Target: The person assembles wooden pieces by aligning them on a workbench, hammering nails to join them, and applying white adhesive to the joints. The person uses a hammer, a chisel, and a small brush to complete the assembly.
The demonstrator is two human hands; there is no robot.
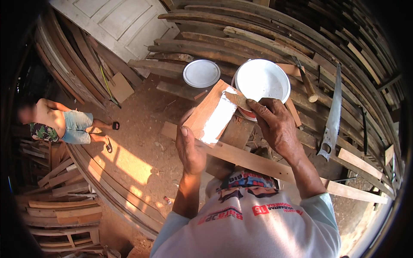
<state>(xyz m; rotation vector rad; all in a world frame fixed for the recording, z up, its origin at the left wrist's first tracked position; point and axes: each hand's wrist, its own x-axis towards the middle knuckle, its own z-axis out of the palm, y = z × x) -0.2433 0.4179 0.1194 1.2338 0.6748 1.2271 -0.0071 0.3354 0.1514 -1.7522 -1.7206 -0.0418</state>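
Observation:
My left hand grips a reddish-brown wooden board from its near left side, with the thumb on the near edge. A thick band of white paint or filler covers much of its upper face. Between the thumb and fingers of my right hand is a small flat brown tool, its end at the board's right edge; I cannot make out its exact kind. Just beyond this hand stands a round white bucket, white inside. A white round lid lies to its left.
A hammer and a handsaw lie on stacked planks at the right. One long pale plank crosses in front of my body. At the far left, another person is on the dirt floor by wood piles. A white panelled door leans at the back.

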